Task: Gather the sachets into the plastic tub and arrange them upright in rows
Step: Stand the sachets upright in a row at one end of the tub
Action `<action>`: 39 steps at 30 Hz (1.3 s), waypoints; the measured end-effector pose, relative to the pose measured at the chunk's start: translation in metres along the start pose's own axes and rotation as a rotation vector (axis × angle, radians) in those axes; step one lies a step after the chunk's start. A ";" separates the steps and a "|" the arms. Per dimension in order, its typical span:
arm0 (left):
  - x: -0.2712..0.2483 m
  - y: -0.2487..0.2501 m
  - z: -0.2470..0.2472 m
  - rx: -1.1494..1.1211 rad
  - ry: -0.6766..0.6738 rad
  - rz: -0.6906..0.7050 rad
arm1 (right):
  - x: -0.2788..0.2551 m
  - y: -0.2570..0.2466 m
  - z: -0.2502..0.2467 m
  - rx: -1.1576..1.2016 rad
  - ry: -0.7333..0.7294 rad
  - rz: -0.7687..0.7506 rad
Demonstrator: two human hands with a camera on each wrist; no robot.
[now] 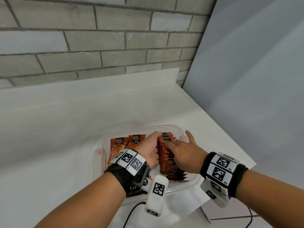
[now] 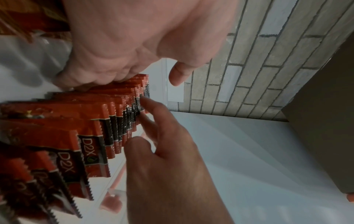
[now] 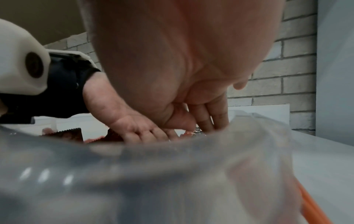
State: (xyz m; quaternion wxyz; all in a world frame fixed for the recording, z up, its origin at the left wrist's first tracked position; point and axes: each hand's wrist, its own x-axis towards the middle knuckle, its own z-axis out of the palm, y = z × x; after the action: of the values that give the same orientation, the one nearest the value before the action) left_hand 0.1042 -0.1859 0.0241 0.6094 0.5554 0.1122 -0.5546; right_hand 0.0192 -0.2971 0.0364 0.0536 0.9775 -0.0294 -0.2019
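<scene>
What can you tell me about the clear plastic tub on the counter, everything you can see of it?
The plastic tub is a clear, rounded-corner rectangular container with orange latch tabs on its sides, sitting flat on the white counter. It holds red-and-black sachets: one upright row along its right side, looser ones leaning at the left. The left hand and right hand both reach inside, touching that row.

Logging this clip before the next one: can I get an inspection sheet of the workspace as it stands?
Surface: white counter, tub near its front edge.
Job's things: clear plastic tub; upright sachet row on its right side, loose sachets on the left.
Clutter: nothing seen.
Grippers: left hand pressing the row's side, right hand with fingers straight on the sachet tops.
Cables: black cable below the tub.
Surroundings: grey brick wall, pale panel at right.
</scene>
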 end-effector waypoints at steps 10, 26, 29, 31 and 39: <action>0.008 -0.002 -0.004 0.015 0.038 -0.002 | 0.010 0.005 -0.008 -0.013 -0.070 -0.003; 0.012 -0.002 -0.007 0.008 0.029 0.018 | 0.021 0.005 -0.019 0.000 -0.078 0.028; 0.011 -0.001 -0.007 0.006 0.016 0.022 | 0.023 0.003 -0.019 -0.018 -0.102 0.041; 0.010 0.000 -0.008 0.004 0.006 0.024 | 0.024 0.000 -0.019 0.005 -0.101 0.042; 0.001 0.002 -0.006 -0.045 -0.005 0.030 | 0.026 0.004 -0.018 0.018 -0.079 0.042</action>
State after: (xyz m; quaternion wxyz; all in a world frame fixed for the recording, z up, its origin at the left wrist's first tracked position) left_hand 0.1086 -0.1820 0.0227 0.6304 0.5417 0.1149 -0.5440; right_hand 0.0501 -0.3013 0.0435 0.0477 0.9684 -0.0541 -0.2386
